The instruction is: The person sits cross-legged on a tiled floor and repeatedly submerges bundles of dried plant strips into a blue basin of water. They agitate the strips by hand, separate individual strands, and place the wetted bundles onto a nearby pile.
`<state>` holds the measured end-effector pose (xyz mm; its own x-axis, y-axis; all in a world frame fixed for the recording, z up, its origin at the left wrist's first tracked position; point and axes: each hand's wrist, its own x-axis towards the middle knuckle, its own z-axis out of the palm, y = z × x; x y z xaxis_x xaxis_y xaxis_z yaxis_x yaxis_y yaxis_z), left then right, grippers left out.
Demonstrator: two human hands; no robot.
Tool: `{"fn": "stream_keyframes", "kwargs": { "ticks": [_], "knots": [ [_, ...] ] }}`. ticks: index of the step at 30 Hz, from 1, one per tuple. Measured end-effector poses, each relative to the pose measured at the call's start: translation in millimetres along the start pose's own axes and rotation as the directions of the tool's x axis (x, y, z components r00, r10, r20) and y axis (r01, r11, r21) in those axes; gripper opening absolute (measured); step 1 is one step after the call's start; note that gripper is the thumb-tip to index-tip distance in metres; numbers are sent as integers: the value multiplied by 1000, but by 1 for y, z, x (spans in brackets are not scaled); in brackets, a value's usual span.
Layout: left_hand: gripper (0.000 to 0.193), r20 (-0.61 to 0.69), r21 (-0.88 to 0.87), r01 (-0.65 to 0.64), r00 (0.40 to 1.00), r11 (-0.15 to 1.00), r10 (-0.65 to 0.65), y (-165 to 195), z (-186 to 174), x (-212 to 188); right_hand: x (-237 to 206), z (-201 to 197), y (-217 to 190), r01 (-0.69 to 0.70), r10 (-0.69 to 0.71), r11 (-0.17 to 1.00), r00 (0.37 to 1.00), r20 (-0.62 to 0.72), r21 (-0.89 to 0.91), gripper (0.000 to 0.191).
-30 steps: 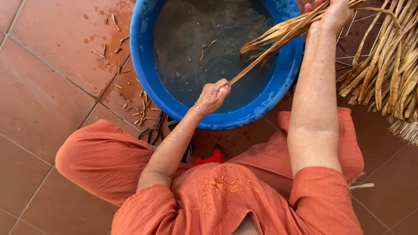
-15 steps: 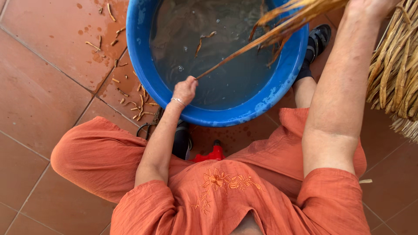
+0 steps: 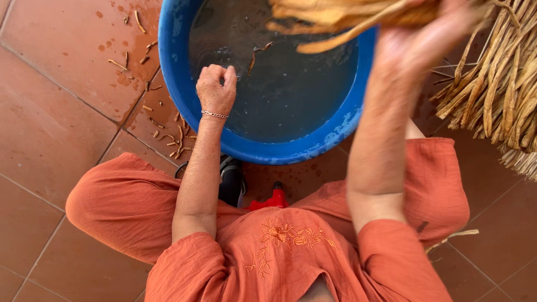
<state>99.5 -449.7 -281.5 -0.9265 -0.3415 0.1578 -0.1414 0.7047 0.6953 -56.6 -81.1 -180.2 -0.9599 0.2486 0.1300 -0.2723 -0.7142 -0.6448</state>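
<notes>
My right hand [image 3: 430,33] is raised and blurred over the right side of a blue basin [image 3: 251,152]. It grips a bundle of dried, tan leaf strips [image 3: 330,17] that hangs across the top of the basin. My left hand [image 3: 215,89] hovers over the basin's left part, just above the dark water [image 3: 291,95]. Its fingers are curled into a fist, and I see no strip in it. A thin bracelet circles that wrist. A few short bits of leaf float on the water.
A heap of dried straw-like leaves [image 3: 498,84] lies at the right, beside the basin. Scraps of leaf and wet spots [image 3: 162,120] dot the terracotta floor tiles left of the basin. A red object [image 3: 268,200] and a dark shoe [image 3: 230,182] sit between my knees.
My right hand has lifted the bundle up and out of the water. The single strip my left hand pinched has left it, and that hand has shifted left over the basin, now a fist.
</notes>
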Motion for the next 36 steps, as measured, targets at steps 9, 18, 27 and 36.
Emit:
{"fn": "stream_keyframes", "kwargs": {
  "ticks": [9, 18, 27, 36],
  "knots": [
    [65, 796, 122, 546, 445, 829, -410, -24, 83, -63, -172, -63, 148, -233, 81, 465, 972, -220, -854, 17],
    [64, 745, -486, 851, 283, -201, -604, -6, 169, -59, -190, -66, 156, -824, 796, 378, 522, -306, -422, 16],
    [14, 647, -745, 587, 516, -318, -561, -44, 153, 48, -138, -89, 94, -894, 881, 237, 363, -303, -380, 21],
    [46, 302, -910, 414, 697, 21, -650, -91, 111, 72, -144, -90, 113, -906, 718, 382, 415, -560, -181, 43]
  ]
}}
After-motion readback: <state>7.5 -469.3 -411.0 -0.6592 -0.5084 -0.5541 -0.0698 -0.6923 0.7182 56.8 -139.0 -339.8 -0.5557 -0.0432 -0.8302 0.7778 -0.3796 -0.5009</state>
